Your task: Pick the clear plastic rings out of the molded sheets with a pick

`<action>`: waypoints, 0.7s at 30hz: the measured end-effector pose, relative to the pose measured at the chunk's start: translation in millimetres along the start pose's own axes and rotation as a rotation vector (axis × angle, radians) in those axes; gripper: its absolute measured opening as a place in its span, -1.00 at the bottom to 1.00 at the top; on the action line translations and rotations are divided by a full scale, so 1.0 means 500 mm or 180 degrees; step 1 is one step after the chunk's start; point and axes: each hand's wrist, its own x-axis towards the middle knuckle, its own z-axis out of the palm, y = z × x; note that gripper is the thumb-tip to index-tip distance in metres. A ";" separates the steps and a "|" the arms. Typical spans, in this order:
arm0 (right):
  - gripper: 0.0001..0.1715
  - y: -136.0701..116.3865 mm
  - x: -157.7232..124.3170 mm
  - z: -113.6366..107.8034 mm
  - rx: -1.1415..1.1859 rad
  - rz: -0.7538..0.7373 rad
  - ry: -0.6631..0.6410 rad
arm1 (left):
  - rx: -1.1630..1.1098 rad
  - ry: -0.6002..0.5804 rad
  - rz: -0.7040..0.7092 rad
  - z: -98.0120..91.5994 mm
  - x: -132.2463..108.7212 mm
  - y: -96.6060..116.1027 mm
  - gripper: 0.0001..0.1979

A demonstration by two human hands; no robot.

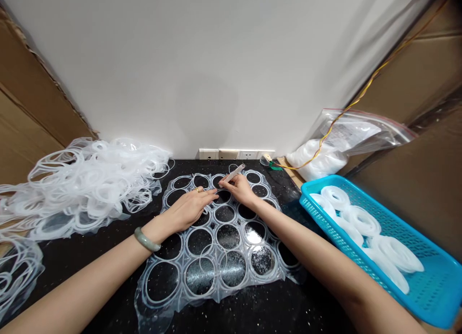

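Observation:
A translucent plastic sheet (159,307) lies flat on the black tabletop, with many round holes outlined by raised rings. My left hand (187,210) rests palm down on the sheet's upper middle, fingers extended and holding nothing. A pale green bangle (147,239) circles that wrist. My right hand (240,189) sits just to its right, also over the sheet, pinching a slim flat tool (233,174) between thumb and fingers. The tool's tip is hidden behind my fingers. The fingertips of my two hands nearly meet.
A loose heap of translucent rings (83,189) covers the table's left side. At right, a blue plastic basket (317,184) holds coiled white rings. Behind stand a wall socket strip (236,154) and a plastic bag of white material (346,141), with a yellow wire running across it.

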 end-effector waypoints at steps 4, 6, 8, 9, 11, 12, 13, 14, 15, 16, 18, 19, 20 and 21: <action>-0.78 0.003 -0.002 0.000 0.0188 0.0035 0.0043 | -0.0085 0.0019 0.0062 0.003 0.003 -0.005 -0.53; -0.77 0.006 -0.003 -0.001 0.0243 0.0020 0.0027 | -0.0100 0.0009 0.0071 0.003 0.004 -0.008 -0.52; -0.78 0.007 -0.003 -0.001 0.0199 0.0017 -0.0004 | -0.0121 0.0025 0.0062 0.003 0.005 -0.009 -0.51; -0.79 0.007 -0.003 0.000 0.0159 0.0021 -0.0008 | -0.0134 0.0041 0.0053 0.002 0.005 -0.009 -0.52; -0.80 0.006 -0.004 0.000 0.0051 0.0008 -0.0005 | -0.0164 0.0062 0.0039 0.002 0.005 -0.006 -0.53; -0.81 0.005 -0.004 0.000 -0.0021 -0.0021 -0.0002 | -0.0172 0.0069 0.0038 0.001 0.004 -0.005 -0.54; -0.81 0.004 -0.004 0.000 -0.0102 -0.0061 -0.0002 | -0.0174 0.0078 0.0040 0.001 0.004 -0.003 -0.54; -0.82 0.003 -0.004 0.000 -0.0183 -0.0106 -0.0010 | -0.0167 0.0084 0.0043 0.001 0.004 -0.002 -0.55; -0.82 0.002 -0.004 -0.001 -0.0255 -0.0151 -0.0019 | -0.0151 0.0089 0.0045 0.001 0.003 0.000 -0.55; -0.83 0.002 -0.004 -0.001 -0.0316 -0.0196 -0.0032 | -0.0129 0.0091 0.0045 0.001 0.003 0.000 -0.56; -0.83 0.001 -0.005 -0.002 -0.0404 -0.0284 -0.0086 | -0.0096 0.0100 0.0041 0.002 0.004 0.002 -0.56; -0.83 0.001 -0.007 -0.002 -0.0450 -0.0340 -0.0125 | -0.0096 0.0107 0.0042 0.003 0.005 0.002 -0.56; -0.82 0.000 -0.008 -0.003 -0.0524 -0.0415 -0.0165 | -0.0109 0.0116 0.0049 0.002 0.007 0.003 -0.56; -0.82 -0.001 -0.010 -0.003 -0.0651 -0.0506 -0.0184 | -0.0131 0.0128 0.0066 0.001 0.008 0.004 -0.56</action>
